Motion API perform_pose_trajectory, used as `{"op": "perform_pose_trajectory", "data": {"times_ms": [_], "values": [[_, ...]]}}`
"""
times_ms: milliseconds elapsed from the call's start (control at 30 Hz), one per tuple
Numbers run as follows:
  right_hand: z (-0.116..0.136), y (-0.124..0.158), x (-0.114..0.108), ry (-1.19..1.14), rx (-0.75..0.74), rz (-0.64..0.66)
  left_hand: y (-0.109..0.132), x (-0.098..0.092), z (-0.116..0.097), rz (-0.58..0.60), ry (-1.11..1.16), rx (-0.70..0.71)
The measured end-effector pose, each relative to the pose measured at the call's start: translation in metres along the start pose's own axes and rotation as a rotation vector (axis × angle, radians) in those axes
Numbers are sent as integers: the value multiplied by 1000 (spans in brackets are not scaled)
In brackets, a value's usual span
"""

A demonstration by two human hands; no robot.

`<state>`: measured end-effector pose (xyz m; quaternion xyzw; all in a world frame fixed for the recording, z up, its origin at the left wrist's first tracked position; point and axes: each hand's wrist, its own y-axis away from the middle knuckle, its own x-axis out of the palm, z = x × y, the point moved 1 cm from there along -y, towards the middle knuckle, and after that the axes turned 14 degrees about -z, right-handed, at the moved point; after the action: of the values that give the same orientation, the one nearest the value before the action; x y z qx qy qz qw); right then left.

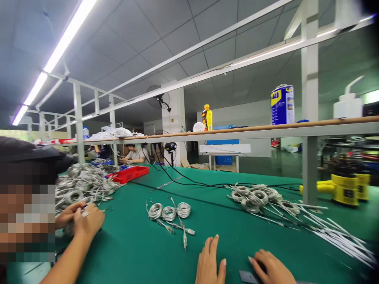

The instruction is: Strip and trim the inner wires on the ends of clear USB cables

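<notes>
My left hand (211, 261) lies flat on the green table (213, 213) at the bottom edge, fingers stretched forward, holding nothing. My right hand (271, 268) rests beside it with fingers curled over a small dark flat piece (248, 277); whether it grips the piece is unclear. Three coiled grey cables (169, 213) lie just ahead of my left hand. A larger heap of coiled cables (257, 197) sits ahead of my right hand, with straight white cables (340, 234) fanning out to the right.
A co-worker's hands (81, 219) at the left work on a cable beside a big cable pile (83, 183). A red tray (130, 173) sits behind it. Black cords cross the table. Yellow devices (345, 189) stand at right. A shelf (266, 130) carries bottles and a can.
</notes>
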<state>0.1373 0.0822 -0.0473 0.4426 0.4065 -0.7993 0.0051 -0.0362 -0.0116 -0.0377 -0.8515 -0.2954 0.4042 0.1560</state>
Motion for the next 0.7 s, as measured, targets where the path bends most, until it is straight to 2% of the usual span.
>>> {"op": "perform_pose_trajectory", "data": {"times_ms": [67,133,300,367,533,700], "values": [[9,-1,-9,72,-4,31,0,3,6,-50,21,58],[17,-3,-17,128,20,44,1,6,11,-53,80,86],[23,-14,-31,240,57,152,-4,11,17,-6,171,83],[23,-17,-43,263,48,196,-6,9,18,13,184,41],[14,-6,-104,304,62,261,-10,0,21,90,218,-114],[-26,19,-168,415,193,323,-14,3,26,89,291,-166]]}}
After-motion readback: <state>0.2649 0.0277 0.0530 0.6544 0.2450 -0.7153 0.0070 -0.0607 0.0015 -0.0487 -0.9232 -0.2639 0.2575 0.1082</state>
